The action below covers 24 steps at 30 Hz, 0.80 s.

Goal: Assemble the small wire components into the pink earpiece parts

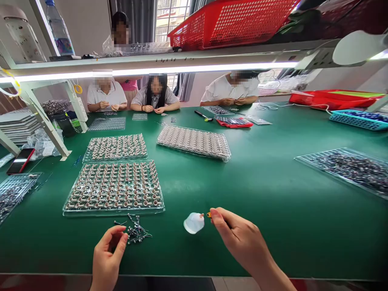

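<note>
My left hand point(109, 252) is at the left end of a small pile of dark parts with thin wire-like tails point(138, 232). Its thumb and index finger nearly meet at the pile's edge; whatever they pinch is too small to make out. In my right hand point(238, 230), thumb and index finger grip a small yellow piece point(209, 215) with a dark round end, its rest hidden by the fingers. Just left of that tip lies a small whitish cup-like item point(194, 223) on the green table point(257, 182), with a brownish bit at its upper right.
A clear tray of pale cup-shaped parts point(113, 188) lies beyond my left hand, with two similar trays point(117, 147) point(194, 141) farther back. Heaped dark parts point(357, 167) fill a tray at right. A lit shelf point(169, 66) spans overhead. Several people work opposite.
</note>
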{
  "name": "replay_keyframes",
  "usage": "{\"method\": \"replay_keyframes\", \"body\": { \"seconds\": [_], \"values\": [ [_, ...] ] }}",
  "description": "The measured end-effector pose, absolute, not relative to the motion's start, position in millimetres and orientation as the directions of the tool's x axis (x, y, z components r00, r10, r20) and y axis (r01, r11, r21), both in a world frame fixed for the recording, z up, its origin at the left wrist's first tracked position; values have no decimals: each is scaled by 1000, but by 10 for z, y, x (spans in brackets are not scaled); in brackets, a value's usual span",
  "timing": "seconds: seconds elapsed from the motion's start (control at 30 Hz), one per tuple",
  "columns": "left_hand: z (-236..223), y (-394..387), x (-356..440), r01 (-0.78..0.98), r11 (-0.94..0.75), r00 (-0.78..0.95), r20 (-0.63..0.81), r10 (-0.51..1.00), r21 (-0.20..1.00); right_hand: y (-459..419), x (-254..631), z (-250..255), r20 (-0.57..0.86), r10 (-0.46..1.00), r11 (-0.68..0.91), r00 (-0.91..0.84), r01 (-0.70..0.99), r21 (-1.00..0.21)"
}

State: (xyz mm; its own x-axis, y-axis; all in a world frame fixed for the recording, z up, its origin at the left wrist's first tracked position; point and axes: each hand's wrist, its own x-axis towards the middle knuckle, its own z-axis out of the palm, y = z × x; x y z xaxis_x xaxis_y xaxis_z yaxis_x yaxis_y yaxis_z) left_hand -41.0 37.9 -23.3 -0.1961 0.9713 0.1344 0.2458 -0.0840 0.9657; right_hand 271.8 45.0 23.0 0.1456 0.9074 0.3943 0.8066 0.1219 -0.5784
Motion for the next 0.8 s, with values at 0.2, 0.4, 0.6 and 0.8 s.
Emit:
{"method": "replay_keyframes", "body": {
  "seconds": [0.2,0.4,0.6,0.8],
  "values": [
    [-263,375,-429,247,-82,-200,133,971,966,474,2734,241,410,904,136,122,826,-546],
    [-255,381,-423,247,-83,-206,136,969,965,509,2736,287,423,900,149,106,836,-529],
    [-216,375,-400,248,-94,-205,147,968,964,508,2721,312,425,899,150,107,837,-526],
    [-186,372,-391,261,-92,-203,147,968,961,518,2714,327,435,894,160,103,835,-526]
  ]
}}
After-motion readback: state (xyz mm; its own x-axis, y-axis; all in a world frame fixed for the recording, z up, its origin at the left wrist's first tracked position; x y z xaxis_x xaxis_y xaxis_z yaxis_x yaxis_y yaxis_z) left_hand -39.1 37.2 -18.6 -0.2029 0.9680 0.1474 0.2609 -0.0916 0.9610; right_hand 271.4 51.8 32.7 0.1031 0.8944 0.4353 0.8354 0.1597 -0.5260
